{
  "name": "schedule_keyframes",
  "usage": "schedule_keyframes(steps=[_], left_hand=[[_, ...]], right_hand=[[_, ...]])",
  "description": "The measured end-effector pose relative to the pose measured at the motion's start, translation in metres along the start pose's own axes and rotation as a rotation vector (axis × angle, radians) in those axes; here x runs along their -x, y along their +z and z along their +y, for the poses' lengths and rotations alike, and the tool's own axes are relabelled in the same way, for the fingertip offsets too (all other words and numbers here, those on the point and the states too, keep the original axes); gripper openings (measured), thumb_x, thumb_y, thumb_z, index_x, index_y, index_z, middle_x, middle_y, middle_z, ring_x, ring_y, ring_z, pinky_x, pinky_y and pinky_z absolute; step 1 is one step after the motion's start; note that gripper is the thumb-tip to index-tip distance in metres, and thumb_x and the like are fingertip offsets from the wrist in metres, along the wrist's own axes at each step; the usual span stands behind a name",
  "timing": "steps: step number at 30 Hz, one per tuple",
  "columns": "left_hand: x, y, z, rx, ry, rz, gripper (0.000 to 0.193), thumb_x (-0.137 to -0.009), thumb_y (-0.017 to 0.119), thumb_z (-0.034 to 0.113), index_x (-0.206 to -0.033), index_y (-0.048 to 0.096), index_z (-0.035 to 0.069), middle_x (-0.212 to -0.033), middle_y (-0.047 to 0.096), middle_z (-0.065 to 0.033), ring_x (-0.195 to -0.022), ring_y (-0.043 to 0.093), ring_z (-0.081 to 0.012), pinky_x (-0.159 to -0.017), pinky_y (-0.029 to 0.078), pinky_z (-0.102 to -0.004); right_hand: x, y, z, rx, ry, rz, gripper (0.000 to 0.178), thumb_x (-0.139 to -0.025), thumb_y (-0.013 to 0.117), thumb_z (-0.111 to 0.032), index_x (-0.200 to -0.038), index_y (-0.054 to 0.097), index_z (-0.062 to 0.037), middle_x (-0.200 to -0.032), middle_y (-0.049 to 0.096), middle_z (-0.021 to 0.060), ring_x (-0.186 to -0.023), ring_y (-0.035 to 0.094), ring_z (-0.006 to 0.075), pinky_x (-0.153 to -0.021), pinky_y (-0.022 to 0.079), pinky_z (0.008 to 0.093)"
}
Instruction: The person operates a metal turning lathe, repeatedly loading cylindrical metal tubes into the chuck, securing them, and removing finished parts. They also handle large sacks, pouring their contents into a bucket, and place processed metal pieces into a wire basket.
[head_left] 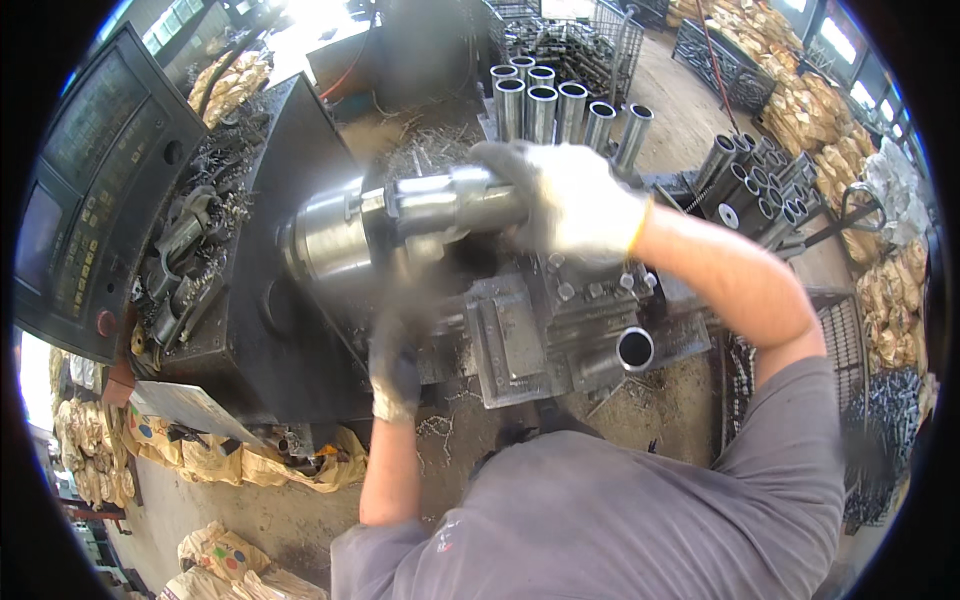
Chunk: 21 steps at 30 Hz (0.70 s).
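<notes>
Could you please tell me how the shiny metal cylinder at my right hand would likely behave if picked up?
The shiny metal cylinder is probably stiff, as its metal sides look straight. Its round shape suggests it would roll if laid on its side. Its smooth, bright surface may be slippery, even for the gloved right hand.

Nothing legible right now! At between nine and ten o'clock, the panel (125, 195) shows yellowish marks (95, 210), too small to read; at six, the shirt (620, 500) carries a blurred print (445, 537); between seven and eight, a sack (205, 545) wears coloured dots (235, 558).
</notes>
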<state>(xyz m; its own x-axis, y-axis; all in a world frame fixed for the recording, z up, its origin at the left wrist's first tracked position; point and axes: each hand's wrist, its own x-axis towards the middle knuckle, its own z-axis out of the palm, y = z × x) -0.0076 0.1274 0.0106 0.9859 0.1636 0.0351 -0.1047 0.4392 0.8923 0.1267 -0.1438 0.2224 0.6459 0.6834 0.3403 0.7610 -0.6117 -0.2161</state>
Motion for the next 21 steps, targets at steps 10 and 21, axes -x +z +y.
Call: schedule_keyframes(steps=[10, 21], left_hand=[[0.155, -0.146, -0.156, -0.014, -0.5, 0.576, 0.05, -0.102, 0.067, 0.041, -0.139, 0.064, 0.008, -0.122, 0.074, -0.0127, -0.104, 0.071, -0.032, -0.09, 0.057, -0.0484], [0.203, -0.258, -0.104, 0.153, -0.022, 1.154, 0.046, -0.103, 0.058, 0.062, -0.102, 0.06, 0.016, -0.077, 0.053, 0.0022, -0.068, 0.052, -0.0157, -0.065, 0.043, -0.0345]], right_hand=[[-0.059, 0.112, 0.152, -0.1, 0.207, -0.705, 0.066, -0.065, 0.085, -0.029, -0.125, 0.072, -0.0061, -0.103, 0.078, 0.0205, -0.096, 0.076, 0.0362, -0.085, 0.06, 0.0448], [-0.081, 0.083, 0.136, -0.145, 0.227, -0.971, 0.072, -0.081, 0.082, -0.038, -0.141, 0.062, -0.0052, -0.11, 0.078, 0.0174, -0.092, 0.077, 0.0284, -0.082, 0.061, 0.0405]])
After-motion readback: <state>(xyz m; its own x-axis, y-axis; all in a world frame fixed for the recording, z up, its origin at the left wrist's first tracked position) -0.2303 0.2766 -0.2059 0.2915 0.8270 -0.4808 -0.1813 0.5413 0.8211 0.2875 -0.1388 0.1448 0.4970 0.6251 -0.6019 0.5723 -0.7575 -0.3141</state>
